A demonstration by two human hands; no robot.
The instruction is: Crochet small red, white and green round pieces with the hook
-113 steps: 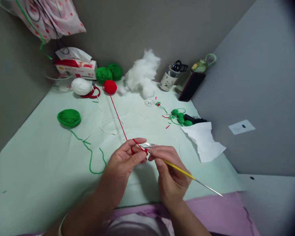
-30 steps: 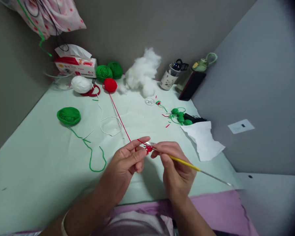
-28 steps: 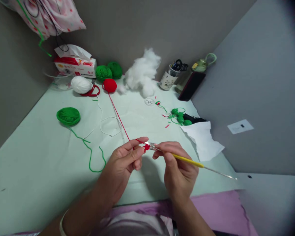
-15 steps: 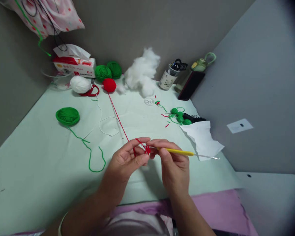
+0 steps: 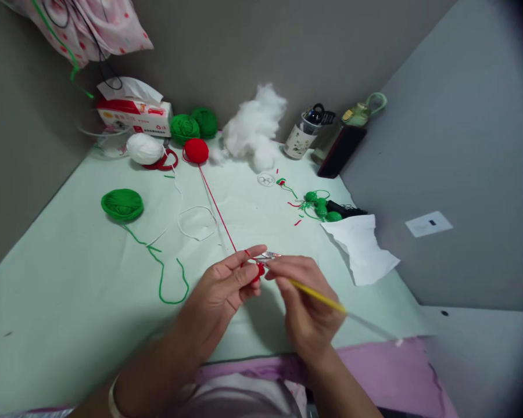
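My left hand (image 5: 220, 290) pinches a tiny red crochet piece (image 5: 258, 269) between thumb and fingers, with red yarn looped over the forefinger. That strand (image 5: 218, 203) runs back across the pale green table to a red yarn ball (image 5: 196, 150). My right hand (image 5: 305, 302) is closed round a yellow-handled crochet hook (image 5: 318, 296); its tip sits at the red piece and its metal tail points down to the right, blurred. Both hands hover just above the table near its front edge.
A flat green yarn ball (image 5: 122, 204) trails a green strand (image 5: 161, 273). At the back lie a white ball (image 5: 144, 148), two green balls (image 5: 192, 125), a tissue box (image 5: 135, 116), white stuffing (image 5: 253, 130), a jar (image 5: 303, 134) and a bottle (image 5: 361, 113). Small green crocheted pieces (image 5: 320, 208) and white paper (image 5: 361, 249) lie right.
The hook's tail has swung from nearly level back down to the right. My right hand has dropped slightly; my left hand keeps its pinch on the red piece.
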